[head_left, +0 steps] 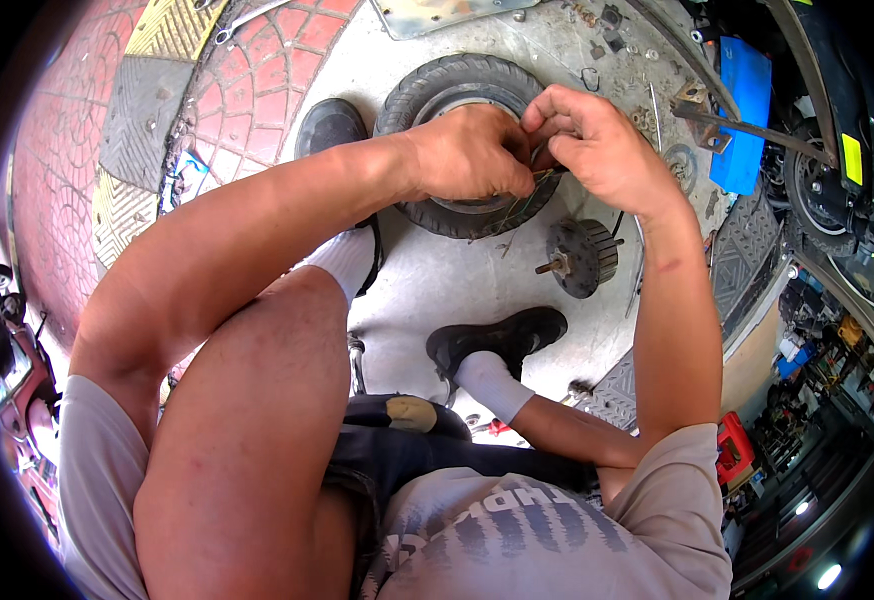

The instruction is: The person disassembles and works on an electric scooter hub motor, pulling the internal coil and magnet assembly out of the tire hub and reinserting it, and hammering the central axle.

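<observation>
A small black tyre on a metal rim (427, 85) lies flat on the concrete in front of me. Over its middle my left hand (472, 150) is closed, knuckles up, and hides much of the rim. My right hand (602, 140) meets it above the wheel's right side, thumb and fingers pinched together. What the fingertips hold is hidden; thin wire-like strands (525, 205) show just below them across the tyre. Right of the wheel, near my right wrist, lies a dark round motor part (579, 258) with finned sides and a short shaft pointing left.
My shoes (331, 127) flank the wheel to the left and below. Small loose hardware (612, 40) is scattered at the far right, near a blue box (742, 115) and metal bars. A wrench (225, 34) lies at the far left, by a yellow-and-black ramp strip (142, 120).
</observation>
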`<state>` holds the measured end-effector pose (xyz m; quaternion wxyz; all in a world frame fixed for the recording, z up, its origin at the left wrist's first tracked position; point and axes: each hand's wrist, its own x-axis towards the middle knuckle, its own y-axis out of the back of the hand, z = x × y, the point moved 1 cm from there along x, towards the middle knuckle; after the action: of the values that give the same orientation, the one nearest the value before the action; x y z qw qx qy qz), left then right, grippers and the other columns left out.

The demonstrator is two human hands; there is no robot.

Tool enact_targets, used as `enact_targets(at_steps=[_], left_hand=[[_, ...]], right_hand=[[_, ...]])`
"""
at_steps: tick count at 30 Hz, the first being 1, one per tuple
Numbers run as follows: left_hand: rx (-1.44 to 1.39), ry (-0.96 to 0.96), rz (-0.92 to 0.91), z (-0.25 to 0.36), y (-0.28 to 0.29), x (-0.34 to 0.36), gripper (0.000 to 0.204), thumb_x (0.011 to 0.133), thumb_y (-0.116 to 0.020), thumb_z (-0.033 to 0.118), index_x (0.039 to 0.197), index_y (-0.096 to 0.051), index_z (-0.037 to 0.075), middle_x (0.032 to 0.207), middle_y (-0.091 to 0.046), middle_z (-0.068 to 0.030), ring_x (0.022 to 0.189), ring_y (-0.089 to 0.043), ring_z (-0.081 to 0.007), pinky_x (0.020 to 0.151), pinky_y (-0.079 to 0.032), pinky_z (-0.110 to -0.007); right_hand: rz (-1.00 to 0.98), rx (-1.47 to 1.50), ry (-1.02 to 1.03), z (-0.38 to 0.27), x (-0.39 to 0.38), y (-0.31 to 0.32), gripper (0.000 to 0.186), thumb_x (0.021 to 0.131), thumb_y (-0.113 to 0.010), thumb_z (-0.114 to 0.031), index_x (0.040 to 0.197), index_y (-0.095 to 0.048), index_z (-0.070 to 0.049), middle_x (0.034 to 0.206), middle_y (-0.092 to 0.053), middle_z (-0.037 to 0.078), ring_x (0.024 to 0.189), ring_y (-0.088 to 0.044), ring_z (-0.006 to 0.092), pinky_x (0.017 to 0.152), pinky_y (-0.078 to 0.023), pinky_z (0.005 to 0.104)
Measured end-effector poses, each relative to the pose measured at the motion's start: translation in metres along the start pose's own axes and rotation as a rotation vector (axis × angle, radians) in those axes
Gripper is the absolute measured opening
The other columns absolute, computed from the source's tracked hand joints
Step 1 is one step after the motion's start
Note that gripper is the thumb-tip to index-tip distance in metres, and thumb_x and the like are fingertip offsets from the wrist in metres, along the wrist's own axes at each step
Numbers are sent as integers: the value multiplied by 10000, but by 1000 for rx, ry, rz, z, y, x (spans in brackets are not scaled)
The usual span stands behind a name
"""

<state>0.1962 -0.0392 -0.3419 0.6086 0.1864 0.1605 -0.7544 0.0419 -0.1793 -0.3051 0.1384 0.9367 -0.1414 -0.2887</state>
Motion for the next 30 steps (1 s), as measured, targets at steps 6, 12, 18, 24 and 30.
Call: enact_targets(at_steps=[6, 12, 18, 24, 30], left_hand=[[-57, -12, -6, -10, 4, -7, 260, 909, -799, 223, 1021, -754, -7, 867, -700, -58, 872, -634, -149, 829, -518, -350], [27, -202, -1, 1, -14, -13, 177, 935, -774, 144, 983, -708, -13, 873, -717, -66, 829, -630, -138, 791, -532, -356], [348, -499, 122, 1, -21, -16, 159, 894, -768, 100, 1001, -692, 10, 948, -695, -163, 886, -694, -350, 799, -556, -438], [439, -577, 118, 4, -23, -17, 165, 877, -763, 96, 1000, -685, 20, 956, -661, -163, 905, -683, -396, 789, -548, -482], [461, -578, 71, 0, -20, -20, 167, 862, -752, 89, 995, -680, 19, 962, -656, -166, 914, -684, -397, 802, -545, -488]], right_hand=[[584, 96, 0, -8, -45, -10, 161, 971, -735, -165, 991, -729, -5, 836, -727, 40, 712, -656, 128, 652, -516, 290], [567, 791, -465, 17, -89, -69, 286, 970, -799, -349, 976, -740, -69, 823, -705, 19, 693, -637, 141, 639, -487, 316], [637, 927, -430, 17, -94, -77, 235, 917, -831, -265, 961, -743, -52, 841, -741, 36, 698, -643, 130, 684, -490, 283], [546, 807, -432, 23, -93, -70, 223, 935, -803, -201, 1043, -760, -10, 891, -757, 75, 736, -688, 145, 689, -539, 280], [401, 777, -416, 25, -94, -63, 184, 905, -773, -126, 1032, -767, 7, 855, -748, 82, 735, -680, 148, 691, -530, 281]])
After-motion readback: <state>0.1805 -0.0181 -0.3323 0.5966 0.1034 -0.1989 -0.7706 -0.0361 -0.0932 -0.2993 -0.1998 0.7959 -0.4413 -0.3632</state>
